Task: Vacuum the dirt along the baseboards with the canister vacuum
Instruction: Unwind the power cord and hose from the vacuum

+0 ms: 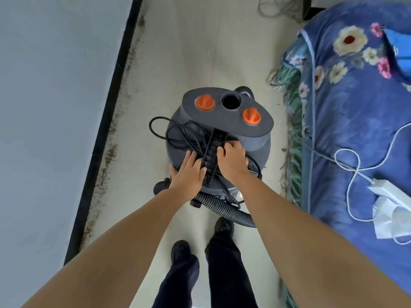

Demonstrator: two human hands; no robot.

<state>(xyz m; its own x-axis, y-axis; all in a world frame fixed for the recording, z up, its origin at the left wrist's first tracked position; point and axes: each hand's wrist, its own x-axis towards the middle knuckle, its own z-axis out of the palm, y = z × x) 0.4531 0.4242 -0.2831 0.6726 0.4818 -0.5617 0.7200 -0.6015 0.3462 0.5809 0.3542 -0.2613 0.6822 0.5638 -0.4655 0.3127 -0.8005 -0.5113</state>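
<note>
The canister vacuum (219,138) stands on the floor (189,52) right in front of the person's feet, about midway between the wall on the left and the bed (355,130) on the right. Its black carry handle (214,152) runs straight away from the person, front to back, across the top of the lid. The left hand (189,172) lies on the lid just left of the handle with its fingers mostly straight, touching the loose black cord (178,134) piled there. The right hand (231,158) is on the other side, and its fingers curl over the handle; this grip looks closed on the handle, though the fingertips are hidden. Both hands are about as near to it. The grey hose (224,207) comes out of the near side, by the feet. The dirt (111,150) lies in a long brown line by the black baseboard (104,130), off to the left of the vacuum and well apart from it. That line runs the same way as the handle, so I think the vacuum needs to go left and then follow the wall.
</note>
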